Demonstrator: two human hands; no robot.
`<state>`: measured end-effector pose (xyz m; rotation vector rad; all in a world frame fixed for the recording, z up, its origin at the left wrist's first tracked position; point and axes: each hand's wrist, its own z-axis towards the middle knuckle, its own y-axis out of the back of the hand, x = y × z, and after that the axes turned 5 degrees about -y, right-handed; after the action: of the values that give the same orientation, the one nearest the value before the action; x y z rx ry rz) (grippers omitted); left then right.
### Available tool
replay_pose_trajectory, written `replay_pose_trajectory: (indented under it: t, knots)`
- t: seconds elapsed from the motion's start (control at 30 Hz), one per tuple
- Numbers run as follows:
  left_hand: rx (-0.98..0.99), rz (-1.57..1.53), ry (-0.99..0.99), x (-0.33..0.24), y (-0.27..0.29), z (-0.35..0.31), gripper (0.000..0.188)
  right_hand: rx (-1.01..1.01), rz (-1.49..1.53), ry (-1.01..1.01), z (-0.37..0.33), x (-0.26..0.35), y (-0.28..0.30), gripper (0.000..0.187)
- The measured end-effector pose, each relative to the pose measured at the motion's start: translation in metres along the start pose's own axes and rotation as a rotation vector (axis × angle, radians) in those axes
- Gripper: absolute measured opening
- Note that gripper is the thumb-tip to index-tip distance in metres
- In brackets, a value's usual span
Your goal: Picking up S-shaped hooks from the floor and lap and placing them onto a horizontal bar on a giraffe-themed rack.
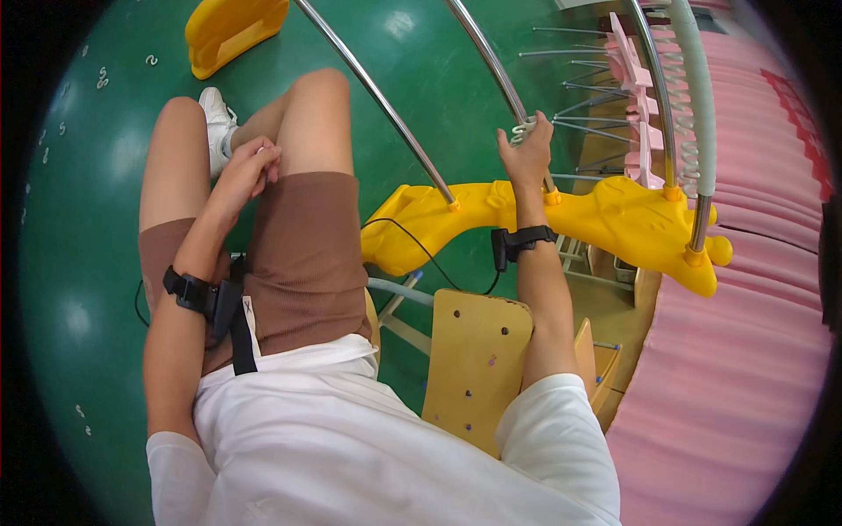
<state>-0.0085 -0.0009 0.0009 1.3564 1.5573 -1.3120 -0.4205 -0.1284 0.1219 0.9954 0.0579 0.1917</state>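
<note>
My left hand (249, 174) is closed in a loose pinch beside my thigh; a tiny pale bit shows at its fingertips, too small to name. On the right, my right hand (527, 158) reaches to a metal bar (482, 46) and grips several white S-hooks (522, 131) there, thumb on one side and fingers on the other. The bar stands in a yellow giraffe-shaped plastic side piece (614, 219), which carries other metal bars too. Along the far-right bar (664, 96) hangs a row of white hooks (688, 96).
Loose white S-hooks (103, 79) are scattered on the green floor (79, 219). Another yellow plastic piece (232, 35) stands at the top left. A wooden chair back (478, 359) is beside me. Pink cloth (728, 377) and a pink rack with metal prongs (645, 105) lie to the right.
</note>
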Motion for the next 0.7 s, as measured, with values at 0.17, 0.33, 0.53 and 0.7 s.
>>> replay_pose_trajectory:
  t: [0.17, 0.33, 0.53, 0.7]
  knots:
    - [0.018, 0.000, 0.001, 0.005, 0.003, 0.004, 0.022, 0.021, -0.075, 0.039, -0.001, -0.005, -0.006, 0.063]
    - [0.020, -0.006, 0.005, 0.005, 0.003, 0.002, 0.021, -0.011, -0.084, 0.096, -0.002, -0.006, -0.009, 0.060]
    - [0.017, 0.000, 0.036, 0.005, 0.004, 0.003, 0.020, -0.015, -0.097, 0.124, -0.002, -0.006, -0.010, 0.060]
    - [0.010, -0.010, 0.027, 0.013, 0.009, 0.005, 0.021, -0.029, -0.077, 0.139, 0.000, -0.004, -0.010, 0.059]
